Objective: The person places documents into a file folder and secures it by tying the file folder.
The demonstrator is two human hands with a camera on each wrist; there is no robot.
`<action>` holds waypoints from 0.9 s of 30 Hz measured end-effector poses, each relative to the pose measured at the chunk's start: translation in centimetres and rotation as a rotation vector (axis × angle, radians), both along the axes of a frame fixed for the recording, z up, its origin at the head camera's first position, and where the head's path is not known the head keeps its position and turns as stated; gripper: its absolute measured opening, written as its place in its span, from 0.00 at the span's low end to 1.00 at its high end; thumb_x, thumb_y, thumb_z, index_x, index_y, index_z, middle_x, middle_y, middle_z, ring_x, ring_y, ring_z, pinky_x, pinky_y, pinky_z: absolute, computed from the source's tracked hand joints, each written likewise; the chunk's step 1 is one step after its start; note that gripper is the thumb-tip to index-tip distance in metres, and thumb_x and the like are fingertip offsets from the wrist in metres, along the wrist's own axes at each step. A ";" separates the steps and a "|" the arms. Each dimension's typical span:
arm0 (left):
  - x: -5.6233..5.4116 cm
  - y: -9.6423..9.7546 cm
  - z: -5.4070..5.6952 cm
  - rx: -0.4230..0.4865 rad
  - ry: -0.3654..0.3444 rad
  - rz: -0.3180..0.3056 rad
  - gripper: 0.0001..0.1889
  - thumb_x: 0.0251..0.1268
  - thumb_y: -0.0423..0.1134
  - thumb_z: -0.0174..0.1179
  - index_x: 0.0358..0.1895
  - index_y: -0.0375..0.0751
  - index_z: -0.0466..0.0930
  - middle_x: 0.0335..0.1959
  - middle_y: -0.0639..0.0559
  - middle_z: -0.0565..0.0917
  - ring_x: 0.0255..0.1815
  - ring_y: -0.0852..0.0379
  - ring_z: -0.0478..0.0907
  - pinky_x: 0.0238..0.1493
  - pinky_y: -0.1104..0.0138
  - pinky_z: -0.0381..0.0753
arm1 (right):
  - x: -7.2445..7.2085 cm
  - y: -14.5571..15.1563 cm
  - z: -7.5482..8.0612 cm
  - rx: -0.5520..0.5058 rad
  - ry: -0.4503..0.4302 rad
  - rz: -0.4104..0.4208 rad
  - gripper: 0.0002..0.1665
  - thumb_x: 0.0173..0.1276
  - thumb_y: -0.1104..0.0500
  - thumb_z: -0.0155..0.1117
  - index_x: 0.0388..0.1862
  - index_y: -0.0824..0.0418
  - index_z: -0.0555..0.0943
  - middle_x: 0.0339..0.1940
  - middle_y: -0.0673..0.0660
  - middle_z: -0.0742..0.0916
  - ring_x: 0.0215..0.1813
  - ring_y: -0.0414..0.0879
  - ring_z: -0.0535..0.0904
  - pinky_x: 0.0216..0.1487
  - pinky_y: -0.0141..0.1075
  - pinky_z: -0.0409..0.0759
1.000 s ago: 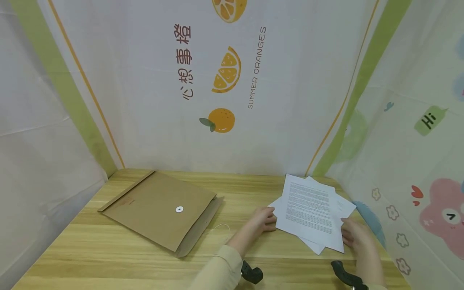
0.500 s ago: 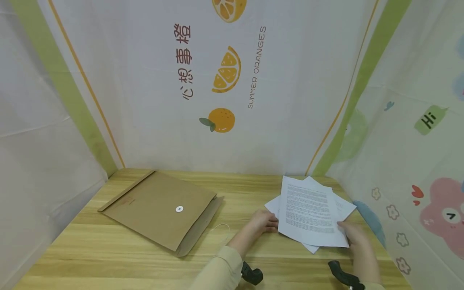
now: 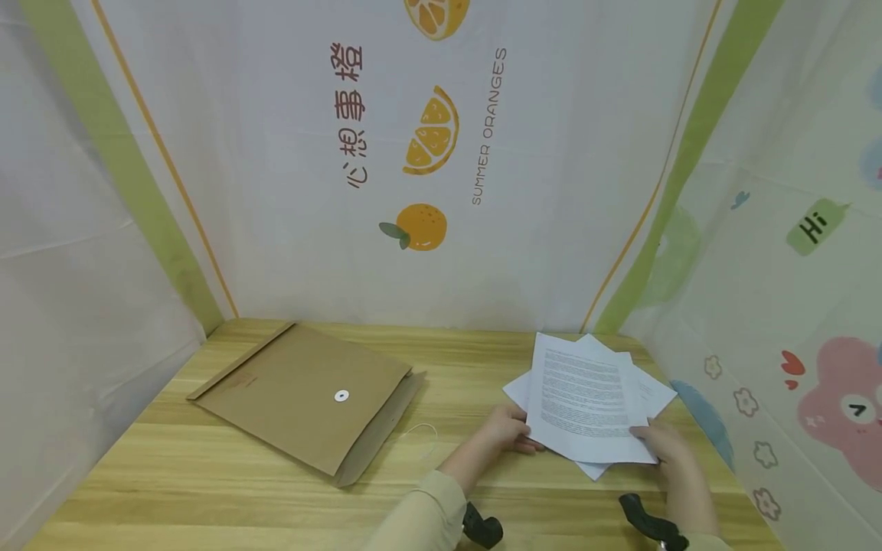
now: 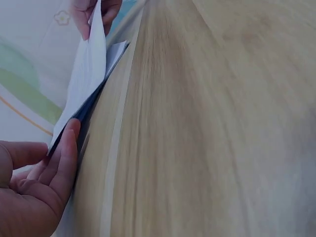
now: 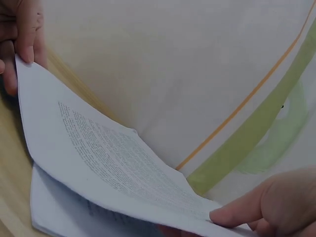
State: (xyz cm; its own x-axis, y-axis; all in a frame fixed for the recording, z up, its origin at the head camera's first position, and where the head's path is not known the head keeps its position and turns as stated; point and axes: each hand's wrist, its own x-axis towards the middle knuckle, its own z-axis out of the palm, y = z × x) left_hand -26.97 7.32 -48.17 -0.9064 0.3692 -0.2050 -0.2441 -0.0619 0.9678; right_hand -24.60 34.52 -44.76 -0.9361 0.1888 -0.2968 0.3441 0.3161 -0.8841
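A printed sheet (image 3: 586, 398) lies slanted over more white sheets (image 3: 663, 392) at the right of the table. Its near edge is raised and bowed, with several edges stacked beneath in the right wrist view. My left hand (image 3: 508, 430) holds the near left corner, thumb above and fingers beneath, as the left wrist view also shows. Across from it, my right hand (image 3: 664, 445) pinches the near right corner. In the right wrist view its thumb (image 5: 237, 210) presses on the printed face, and the other fingers are mostly hidden under the paper.
A brown kraft document envelope (image 3: 303, 405) with a white button (image 3: 341, 396) lies at the left, its flap (image 3: 382, 432) extended. A thin string (image 3: 420, 427) trails beside it. Printed cloth walls (image 3: 420, 291) enclose the wooden table (image 3: 276, 513) at back and sides.
The printed sheet's near edge has lifted and shifted slightly left. My left hand has slid from the left edge to the near corner; my right hand has moved slightly left, gripping the other corner.
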 end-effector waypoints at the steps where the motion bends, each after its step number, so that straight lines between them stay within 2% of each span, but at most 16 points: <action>1: 0.0 -0.1 0.0 0.004 0.000 -0.002 0.13 0.59 0.16 0.46 0.44 0.16 0.76 0.34 0.27 0.82 0.39 0.33 0.82 0.37 0.56 0.84 | 0.0 0.0 0.1 -0.021 -0.003 -0.004 0.33 0.70 0.66 0.49 0.68 0.83 0.52 0.41 0.61 0.82 0.33 0.42 0.78 0.36 0.33 0.78; 5: 0.0 -0.5 0.2 0.021 -0.007 -0.001 0.12 0.59 0.18 0.47 0.45 0.17 0.76 0.35 0.28 0.83 0.40 0.33 0.82 0.38 0.54 0.83 | 0.0 0.1 0.4 -0.068 0.000 -0.016 0.35 0.71 0.66 0.50 0.70 0.80 0.51 0.40 0.56 0.82 0.34 0.42 0.79 0.36 0.33 0.78; 11: -0.2 -1.3 0.1 0.052 -0.002 0.013 0.14 0.59 0.20 0.50 0.47 0.17 0.75 0.37 0.34 0.83 0.41 0.40 0.82 0.40 0.54 0.83 | -0.3 0.2 0.6 -0.015 0.034 0.041 0.36 0.71 0.65 0.53 0.69 0.82 0.52 0.39 0.52 0.83 0.33 0.40 0.78 0.35 0.31 0.76; 15: -0.3 -1.8 0.4 0.058 0.016 0.021 0.15 0.59 0.22 0.52 0.49 0.18 0.76 0.39 0.34 0.83 0.41 0.42 0.82 0.41 0.53 0.83 | -0.3 0.1 0.7 -0.009 0.048 0.070 0.36 0.71 0.65 0.53 0.69 0.82 0.52 0.39 0.51 0.83 0.34 0.39 0.78 0.35 0.31 0.76; 20: -0.6 -2.7 0.9 0.071 0.039 0.037 0.16 0.60 0.24 0.54 0.51 0.20 0.76 0.39 0.36 0.84 0.37 0.49 0.83 0.40 0.56 0.83 | -0.2 0.0 0.8 -0.067 0.057 0.107 0.37 0.72 0.64 0.52 0.71 0.79 0.50 0.39 0.49 0.83 0.35 0.39 0.80 0.35 0.30 0.78; 27: -1.4 -4.4 0.9 0.166 0.039 0.047 0.21 0.61 0.26 0.55 0.57 0.20 0.71 0.40 0.35 0.84 0.33 0.51 0.83 0.41 0.57 0.83 | 0.0 -0.4 1.0 -0.164 0.069 0.176 0.37 0.73 0.64 0.50 0.71 0.79 0.48 0.38 0.48 0.85 0.36 0.42 0.82 0.35 0.33 0.80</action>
State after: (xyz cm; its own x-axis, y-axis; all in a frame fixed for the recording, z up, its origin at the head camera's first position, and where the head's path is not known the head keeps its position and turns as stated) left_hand -28.42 2.93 -47.23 -0.9296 0.3522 -0.1089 -0.1997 -0.2326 0.9519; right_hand -24.63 34.07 -43.79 -0.9695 -0.0241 -0.2440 0.2332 0.2164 -0.9480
